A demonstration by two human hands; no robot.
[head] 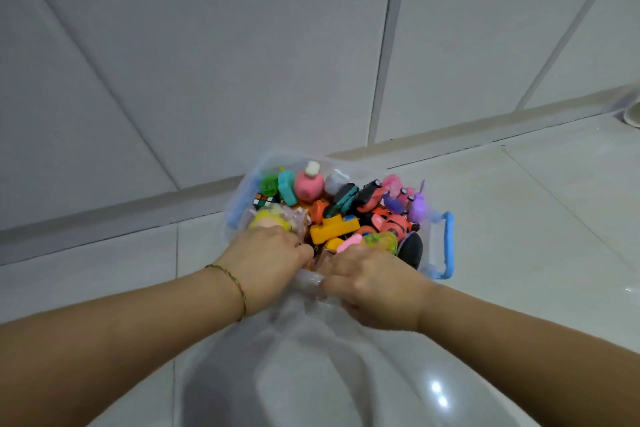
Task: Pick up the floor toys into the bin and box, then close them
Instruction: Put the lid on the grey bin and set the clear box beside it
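Observation:
A clear plastic bin [437,218] with blue handles stands on the floor by the wall. It is heaped with small toys, among them an orange block [334,229], a pink bottle [308,184] and a puzzle cube [263,200]. A translucent lid [311,357] stretches from the bin's near rim toward me. My left hand [270,253], with a bracelet on its wrist, curls its fingers over the lid's far edge at the rim. My right hand [374,284] grips the same edge beside it. The near rim is hidden by both hands.
The bin sits on glossy white floor tiles [519,218], close to a grey skirting board [138,215] and a panelled wall. A white object [632,114] shows at the far right edge.

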